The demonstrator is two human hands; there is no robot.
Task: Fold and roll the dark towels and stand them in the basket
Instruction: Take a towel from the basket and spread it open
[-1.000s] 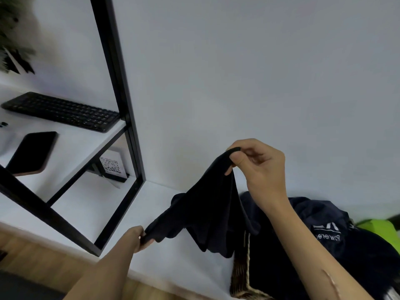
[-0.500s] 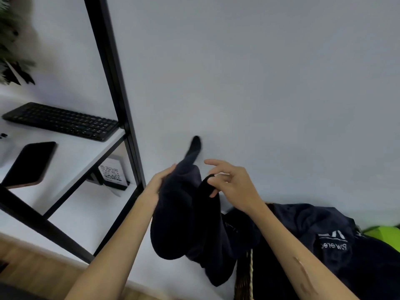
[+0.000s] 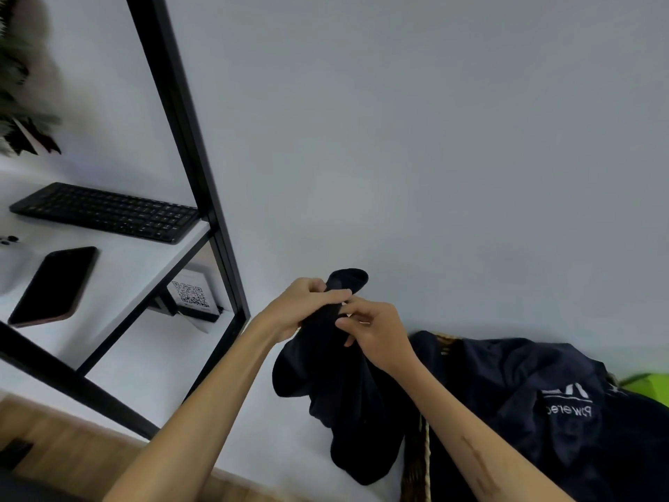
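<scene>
On the left, a black keyboard (image 3: 108, 213) and a dark slab phone (image 3: 50, 286) lie on the white shelf (image 3: 126, 255). At centre, the left hand (image 3: 300, 306) curls round the upper end of a limp dark cloth towel (image 3: 340, 378) held in the air, while the right hand (image 3: 373, 331) pinches it just beside. The woven basket (image 3: 420, 461), draped in dark fabric, stands lower right; the loose tail could slip and unfold if either grip slackens.

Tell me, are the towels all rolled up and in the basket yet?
Not yet. Both hands, left hand and right hand, grip one dark towel in the air, only loosely bunched. No rolled towels show standing in the basket; dark cloth is heaped there.
</scene>
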